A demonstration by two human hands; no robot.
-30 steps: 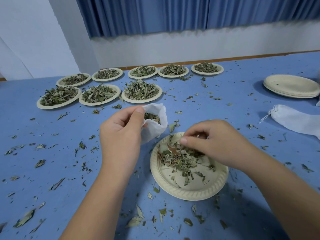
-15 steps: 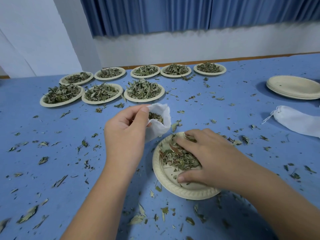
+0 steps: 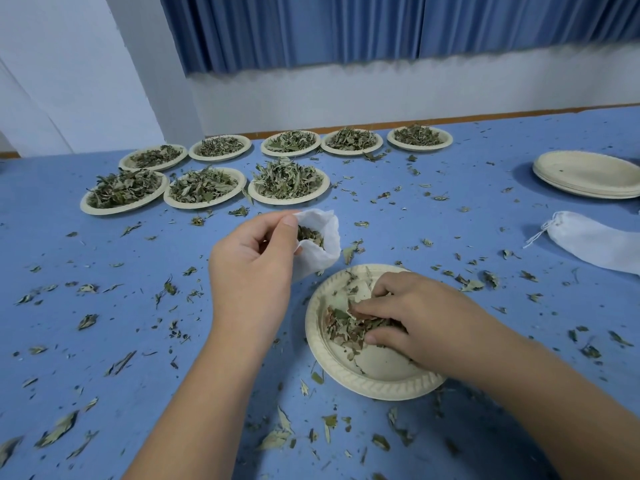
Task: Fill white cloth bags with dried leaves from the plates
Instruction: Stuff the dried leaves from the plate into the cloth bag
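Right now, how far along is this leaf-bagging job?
Done, it seems: one plump closed bag lies at the right near a stack of empty plates. In hand: the left hand holds an open bag, and the right hand gathers leaves from the near plate. Left: eight heaped plates.

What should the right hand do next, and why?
Probably close on the gathered leaves and lift them to the mouth of the bag. The right hand lies on the near plate with its fingers curled into the leaves. The left hand holds the bag beside the plate, its mouth open, with some leaves showing inside.
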